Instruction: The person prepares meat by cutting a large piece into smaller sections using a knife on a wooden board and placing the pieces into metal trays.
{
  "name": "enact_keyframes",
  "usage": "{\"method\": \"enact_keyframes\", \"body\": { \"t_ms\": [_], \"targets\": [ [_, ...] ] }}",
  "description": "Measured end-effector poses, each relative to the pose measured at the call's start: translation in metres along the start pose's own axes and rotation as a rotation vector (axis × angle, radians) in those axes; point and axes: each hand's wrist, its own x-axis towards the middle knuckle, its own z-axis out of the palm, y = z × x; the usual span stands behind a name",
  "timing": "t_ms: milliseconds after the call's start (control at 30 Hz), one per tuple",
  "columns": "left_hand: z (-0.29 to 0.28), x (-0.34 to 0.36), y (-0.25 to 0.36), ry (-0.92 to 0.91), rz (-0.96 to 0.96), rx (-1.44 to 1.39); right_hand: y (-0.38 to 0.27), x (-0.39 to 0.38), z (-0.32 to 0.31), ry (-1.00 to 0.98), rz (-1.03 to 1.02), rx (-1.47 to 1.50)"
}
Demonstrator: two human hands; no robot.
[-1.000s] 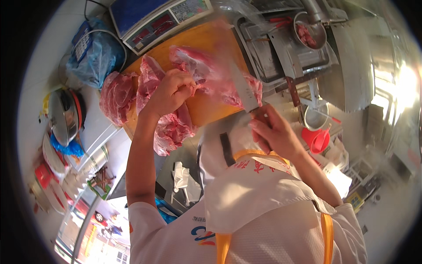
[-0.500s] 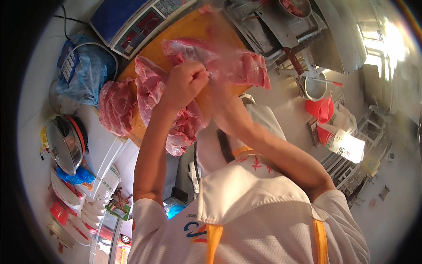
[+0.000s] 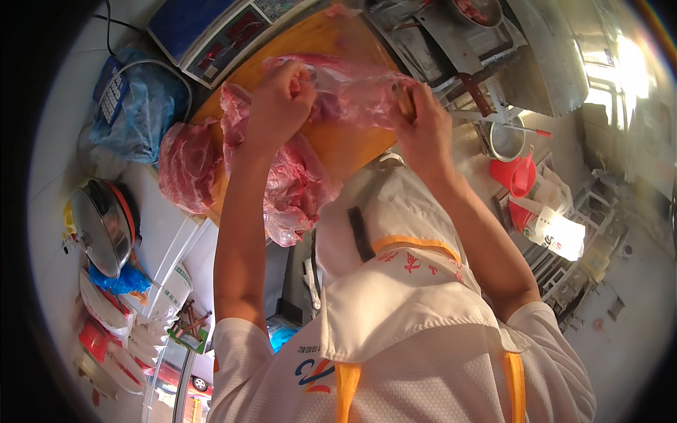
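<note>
My left hand (image 3: 285, 99) is closed, with its fingers curled, above the far part of the orange-brown cutting board (image 3: 345, 151). To its right my right hand (image 3: 423, 130) pinches the other side of what looks like a clear plastic bag (image 3: 356, 95), stretched between both hands. Beneath this film lies a long piece of raw pink meat (image 3: 331, 65), partly covered. Another large piece of meat (image 3: 296, 187) rests under my left forearm, reaching the board's near edge. A third slab of meat (image 3: 187, 168) sits at the board's left end.
A weighing scale (image 3: 229, 46) stands beyond the board, with a blue plastic bag (image 3: 144, 116) to its left. On the right are a brown-handled blade (image 3: 476, 95), a metal bowl (image 3: 479, 13) holding meat, a pot (image 3: 506, 141) and a red bucket (image 3: 513, 176).
My hands, close together before, have moved apart. The left went slightly farther away, the right moved right and away. Clear film is now spread between them over the far meat.
</note>
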Motion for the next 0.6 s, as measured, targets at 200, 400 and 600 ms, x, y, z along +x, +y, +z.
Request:
{"method": "enact_keyframes", "body": {
  "t_ms": [200, 400, 600],
  "targets": [
    [0.010, 0.003, 0.016, 0.311, 0.185, 0.687, 0.009, 0.007, -0.020, 0.001, 0.142, 0.047],
    [0.021, -0.011, 0.059, 0.376, -0.013, 0.237, 0.022, -0.020, -0.039, -0.032, 0.278, 0.150],
    [0.089, -0.035, 0.047, 0.232, -0.037, -0.071, 0.030, -0.025, -0.046, -0.098, 0.279, 0.239]
  ]
}}
